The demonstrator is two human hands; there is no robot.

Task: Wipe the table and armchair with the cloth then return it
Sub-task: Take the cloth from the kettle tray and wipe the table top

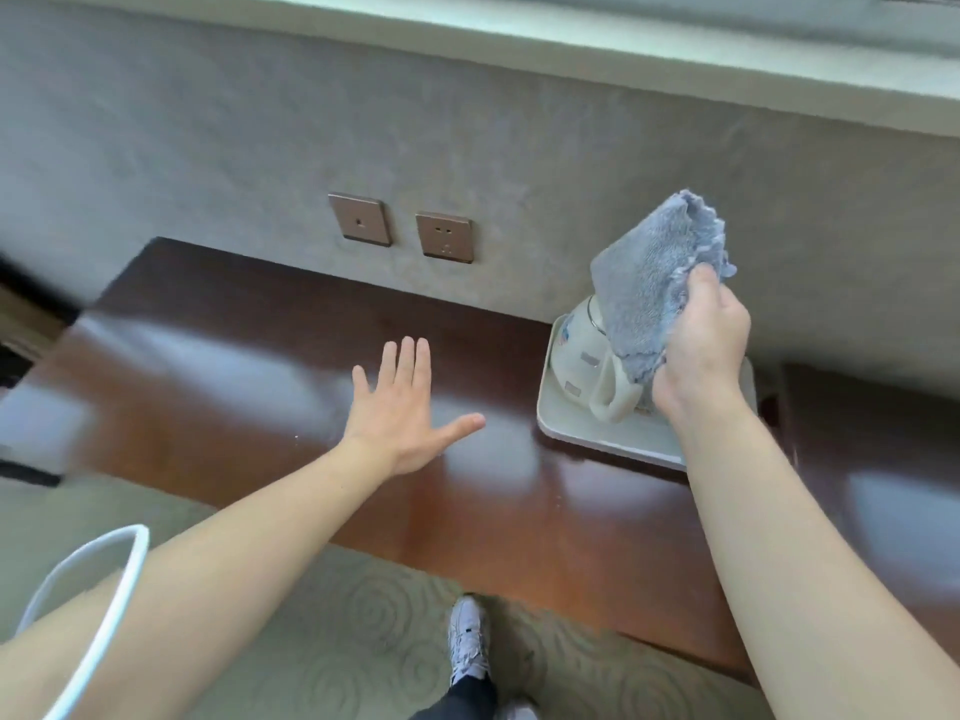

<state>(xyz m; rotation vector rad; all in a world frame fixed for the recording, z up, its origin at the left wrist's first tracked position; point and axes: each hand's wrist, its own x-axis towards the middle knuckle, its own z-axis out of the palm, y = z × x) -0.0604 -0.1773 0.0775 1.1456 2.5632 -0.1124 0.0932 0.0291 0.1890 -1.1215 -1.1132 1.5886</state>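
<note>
Bare forearms, no sleeves; a grey-white sneaker (469, 639) below dark trousers (467, 701).

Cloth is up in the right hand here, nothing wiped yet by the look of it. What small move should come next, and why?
Probably lower the right hand so the cloth lands on the bare table left of the tray. The cloth is gripped in the air above the kettle, touching no surface, and the left hand is spread open over the tabletop, holding nothing.

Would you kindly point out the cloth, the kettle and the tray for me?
cloth (652, 283), head view, on the middle of its grey-blue face above the right hand.
kettle (579, 350), head view, on its white body left of the handle.
tray (558, 410), head view, on its bare left part.
</note>
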